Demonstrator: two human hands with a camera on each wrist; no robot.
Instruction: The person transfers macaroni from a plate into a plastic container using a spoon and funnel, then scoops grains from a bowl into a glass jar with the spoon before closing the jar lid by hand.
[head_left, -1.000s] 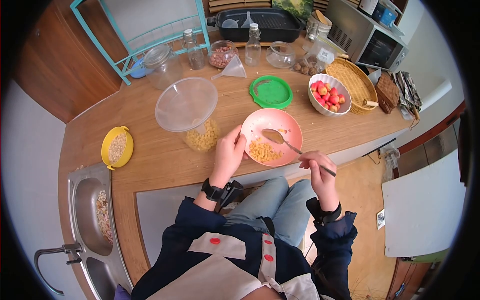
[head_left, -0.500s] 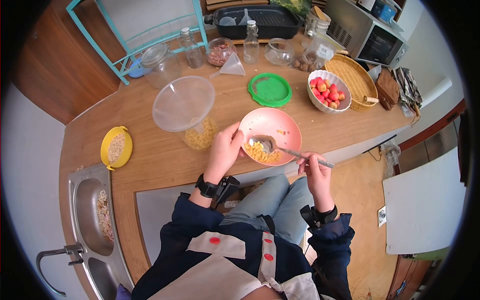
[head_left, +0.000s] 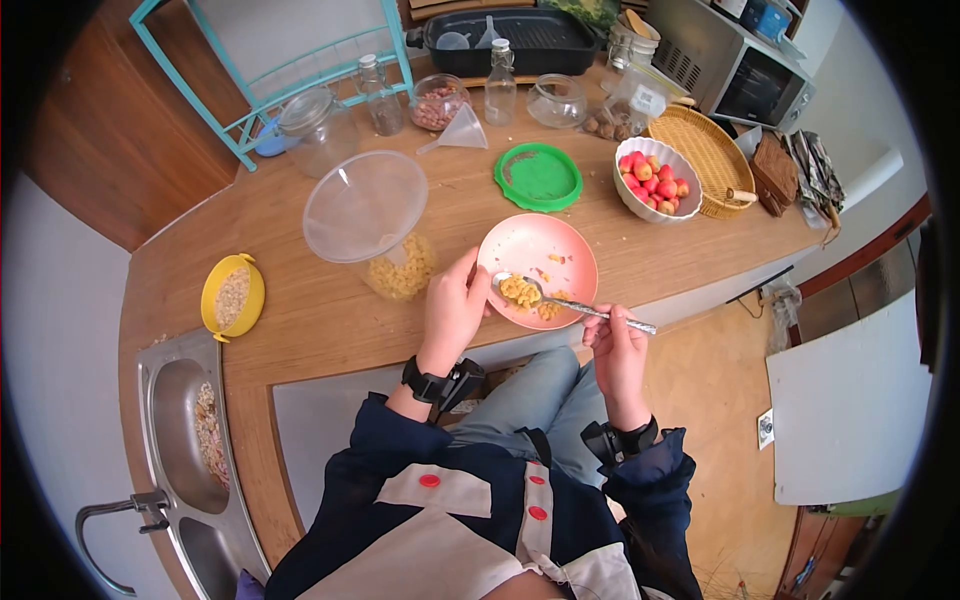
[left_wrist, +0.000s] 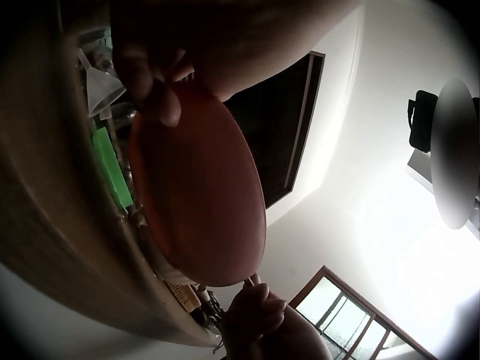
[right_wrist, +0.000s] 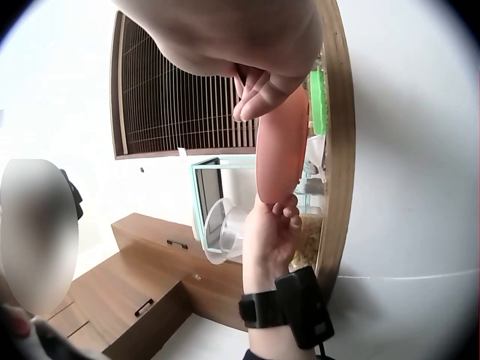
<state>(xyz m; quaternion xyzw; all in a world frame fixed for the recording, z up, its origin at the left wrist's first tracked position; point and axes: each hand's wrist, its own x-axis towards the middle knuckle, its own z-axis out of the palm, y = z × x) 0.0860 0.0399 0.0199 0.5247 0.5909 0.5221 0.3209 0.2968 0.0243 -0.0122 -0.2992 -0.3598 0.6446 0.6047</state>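
Observation:
My left hand (head_left: pixel 455 305) grips the left rim of a pink bowl (head_left: pixel 540 238), thumb at the edge and fingers beneath, as the left wrist view shows from below. In the right hand (head_left: pixel 618 355) a metal spoon (head_left: pixel 590 308) is pinched by its handle. The spoon's head lies over the bowl's left side, heaped with yellow macaroni (head_left: pixel 520 291). A few more pieces and reddish bits lie on the bowl's inside. Left of the bowl stands a clear container (head_left: pixel 400 275) of macaroni with a wide plastic funnel (head_left: pixel 365 205) in its mouth.
Behind the bowl lies a green lid (head_left: pixel 540 178); a white bowl (head_left: pixel 650 212) of small red fruit stands to its right. Bottles, jars and a small funnel (head_left: pixel 463 130) line the back. A yellow bowl (head_left: pixel 255 300) of flakes sits near the sink (head_left: pixel 160 370).
The spoon has dipped into the macaroni and moved left within the bowl; its head now carries a heap. My right hand has shifted left and slightly down. The left hand keeps its hold.

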